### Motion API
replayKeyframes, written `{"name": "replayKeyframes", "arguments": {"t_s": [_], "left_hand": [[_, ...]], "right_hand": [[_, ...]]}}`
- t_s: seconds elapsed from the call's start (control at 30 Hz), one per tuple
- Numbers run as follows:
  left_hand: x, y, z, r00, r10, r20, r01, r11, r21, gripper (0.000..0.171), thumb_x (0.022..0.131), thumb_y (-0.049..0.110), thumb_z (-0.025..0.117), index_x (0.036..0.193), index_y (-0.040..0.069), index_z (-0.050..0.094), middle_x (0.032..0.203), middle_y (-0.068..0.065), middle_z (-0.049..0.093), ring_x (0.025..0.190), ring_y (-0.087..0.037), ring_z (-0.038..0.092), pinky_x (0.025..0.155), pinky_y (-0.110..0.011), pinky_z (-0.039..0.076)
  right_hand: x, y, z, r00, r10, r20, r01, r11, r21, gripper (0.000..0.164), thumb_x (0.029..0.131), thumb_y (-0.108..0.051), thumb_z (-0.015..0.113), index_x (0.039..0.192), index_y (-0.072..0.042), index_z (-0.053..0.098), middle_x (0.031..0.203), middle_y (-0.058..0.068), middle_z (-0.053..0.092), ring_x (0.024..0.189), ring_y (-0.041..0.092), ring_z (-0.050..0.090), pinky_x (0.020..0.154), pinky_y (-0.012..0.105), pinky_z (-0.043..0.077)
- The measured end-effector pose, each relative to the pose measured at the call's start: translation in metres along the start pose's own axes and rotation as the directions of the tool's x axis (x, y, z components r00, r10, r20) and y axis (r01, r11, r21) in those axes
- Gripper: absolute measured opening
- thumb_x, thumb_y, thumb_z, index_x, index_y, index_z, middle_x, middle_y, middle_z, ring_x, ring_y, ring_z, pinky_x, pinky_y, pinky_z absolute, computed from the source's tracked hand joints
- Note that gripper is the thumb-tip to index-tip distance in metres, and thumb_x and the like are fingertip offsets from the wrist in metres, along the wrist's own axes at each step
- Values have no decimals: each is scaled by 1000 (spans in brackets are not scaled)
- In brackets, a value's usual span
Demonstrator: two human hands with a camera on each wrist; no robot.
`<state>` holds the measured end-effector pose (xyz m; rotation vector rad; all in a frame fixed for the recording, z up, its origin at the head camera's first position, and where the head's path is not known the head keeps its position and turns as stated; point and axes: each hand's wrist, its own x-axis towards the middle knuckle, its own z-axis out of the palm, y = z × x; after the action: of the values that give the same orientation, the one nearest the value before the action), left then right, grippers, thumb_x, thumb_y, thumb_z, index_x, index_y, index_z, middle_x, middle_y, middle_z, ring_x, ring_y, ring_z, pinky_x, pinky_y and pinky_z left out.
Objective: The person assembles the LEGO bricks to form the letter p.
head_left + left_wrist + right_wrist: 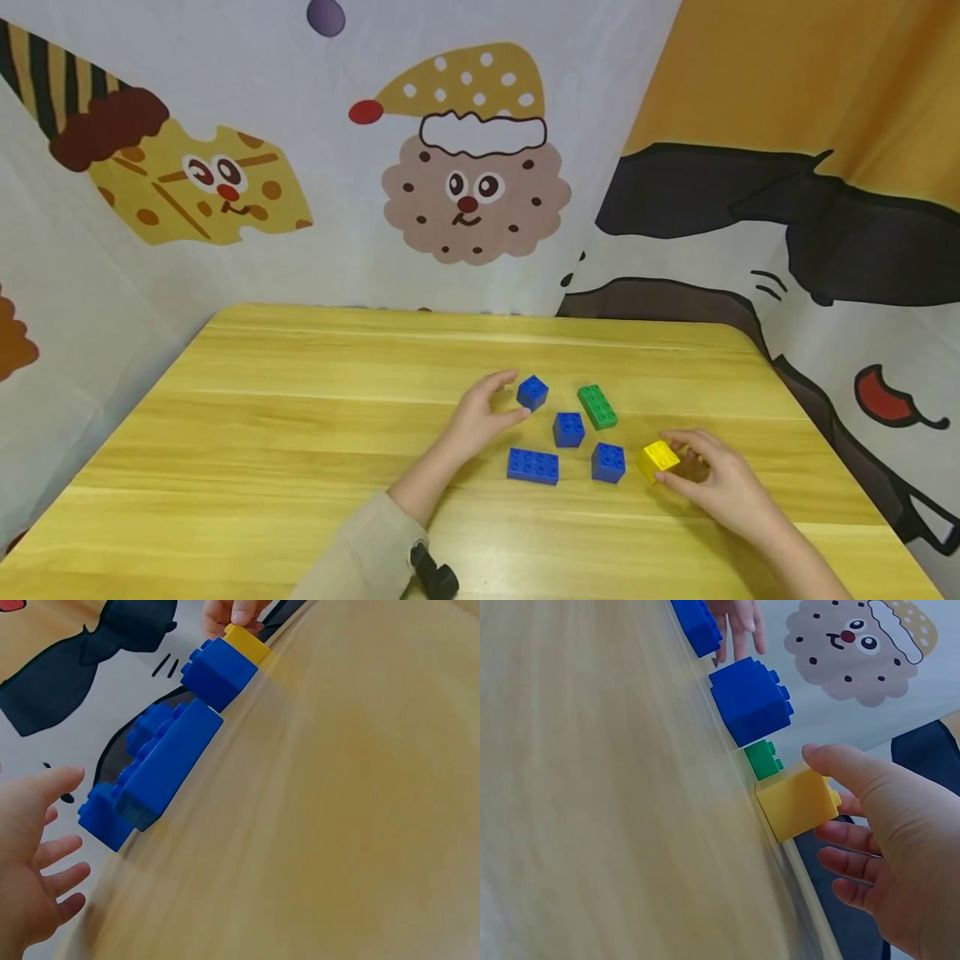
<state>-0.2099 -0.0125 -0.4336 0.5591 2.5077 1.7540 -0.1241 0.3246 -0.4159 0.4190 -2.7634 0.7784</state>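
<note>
From the head view, the far blue cube [532, 393] on the table [225, 417] is flanked by the left hand [478, 422], spread wide. The yellow cube [658, 461], rightmost, is pinched across its sides by the right hand [722, 483], seemingly so its studs are left free. From the left wrist, a gap is seen beside the far blue cube. From the right wrist, the green brick [763, 760] is partly hidden.
</note>
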Motion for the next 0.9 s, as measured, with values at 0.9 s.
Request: {"name": "replayKeyframes", "arguments": {"t_s": [0.9], "left_hand": [[28, -7, 26, 994, -42, -99, 58, 985, 161, 53, 80, 26, 79, 127, 8, 61, 108, -8, 65, 100, -21, 59, 87, -35, 48]], "right_hand": [[0, 16, 13, 993, 92, 71, -105, 975, 197, 50, 76, -17, 82, 118, -6, 57, 99, 4, 63, 76, 12, 57, 63, 25, 49]]}}
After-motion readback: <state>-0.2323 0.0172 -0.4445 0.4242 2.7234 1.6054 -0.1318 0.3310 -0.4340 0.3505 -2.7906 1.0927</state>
